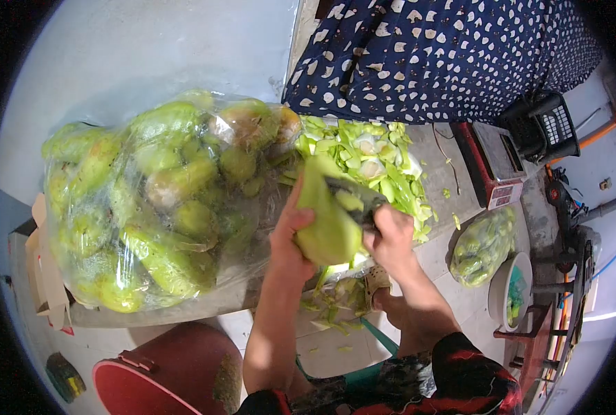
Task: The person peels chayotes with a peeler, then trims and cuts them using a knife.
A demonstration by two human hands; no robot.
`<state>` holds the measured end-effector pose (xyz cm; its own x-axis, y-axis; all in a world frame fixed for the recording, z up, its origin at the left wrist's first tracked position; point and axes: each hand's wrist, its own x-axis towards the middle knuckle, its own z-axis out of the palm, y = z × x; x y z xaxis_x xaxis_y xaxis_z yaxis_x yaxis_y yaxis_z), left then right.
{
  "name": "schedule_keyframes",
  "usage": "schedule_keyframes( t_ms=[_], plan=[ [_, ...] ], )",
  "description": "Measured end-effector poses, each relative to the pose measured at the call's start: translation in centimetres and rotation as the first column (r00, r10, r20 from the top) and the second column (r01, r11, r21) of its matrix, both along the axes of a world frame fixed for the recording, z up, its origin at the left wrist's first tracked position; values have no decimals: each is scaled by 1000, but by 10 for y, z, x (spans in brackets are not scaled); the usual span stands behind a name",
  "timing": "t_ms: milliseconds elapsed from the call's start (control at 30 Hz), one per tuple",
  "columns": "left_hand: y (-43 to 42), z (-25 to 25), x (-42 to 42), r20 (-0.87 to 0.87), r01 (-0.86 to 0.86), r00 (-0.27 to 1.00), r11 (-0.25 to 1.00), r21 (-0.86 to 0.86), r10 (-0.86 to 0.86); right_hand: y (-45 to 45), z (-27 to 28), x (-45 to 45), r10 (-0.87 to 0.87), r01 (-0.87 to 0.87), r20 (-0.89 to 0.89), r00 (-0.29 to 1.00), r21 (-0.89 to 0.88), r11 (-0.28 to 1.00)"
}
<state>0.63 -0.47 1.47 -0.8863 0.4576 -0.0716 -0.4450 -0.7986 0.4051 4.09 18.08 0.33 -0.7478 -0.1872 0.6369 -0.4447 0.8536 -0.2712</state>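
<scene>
Green fruit (325, 235) clasped in left hand (292, 238); right hand (392, 236) wrapped round blurred dark tool (371, 199). On table (438, 155), bagged fruit (156, 256) at nine o'clock, peelings (389, 173) at one.

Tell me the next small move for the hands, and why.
I'd probably draw the dark, blurred hand tool across the plump pale-green fruit: the left hand grips the fruit, the right hand holds the tool close to it, and green peelings lie heaped beyond.
</scene>
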Motion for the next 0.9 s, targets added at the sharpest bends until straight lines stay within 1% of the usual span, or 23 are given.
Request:
schedule_keyframes(
  t_ms=[33,100,133,167,200,267,300,333,400,500,633,700,800,900],
  plan=[
    [3,1,4,2,3,1000,1000,-2,-3,3,-4,-5,-25,23,-28,999,-72,997],
    [11,6,8,-42,-41,999,986,-163,35,6,0,-3,-17,12,-44,999,-98,995],
    [10,5,5,-44,-46,998,986,-158,39,8,3,-4,-6,-1,-59,998,-119,993],
    [8,3,2,-57,-35,998,997,-63,31,11,4,-3,86,-95,-79,993,-114,989],
    [5,1,0,-70,-19,997,999,29,21,8,8,-2,84,-93,-77,993,-115,989],
    [1,5,-1,-69,-38,997,999,34,40,2,22,1,256,-264,-90,962,-84,961],
    [0,8,-1,-72,-57,996,998,40,59,2,22,4,216,-219,-60,975,-54,974],
    [1,10,0,-72,-57,996,998,40,60,2,20,4,216,-219,-60,974,-54,974],
    [6,13,4,-67,-106,993,987,-121,99,3,16,3,156,-160,-82,984,-38,986],
    [7,10,2,-59,-102,993,991,-82,98,-1,12,3,142,-144,-88,986,-12,990],
    [7,12,2,-86,-120,990,990,-74,114,-3,8,2,95,-99,-79,992,-49,994],
    [7,10,2,-96,-108,990,989,-97,99,0,1,0,54,-55,-23,998,-28,998],
    [9,12,4,-85,-119,990,989,-88,112,3,-2,0,17,-17,-4,1000,-35,999],
    [8,14,3,-121,-84,990,994,-71,75,-3,5,2,2,-3,-52,999,-35,999]
  ],
)
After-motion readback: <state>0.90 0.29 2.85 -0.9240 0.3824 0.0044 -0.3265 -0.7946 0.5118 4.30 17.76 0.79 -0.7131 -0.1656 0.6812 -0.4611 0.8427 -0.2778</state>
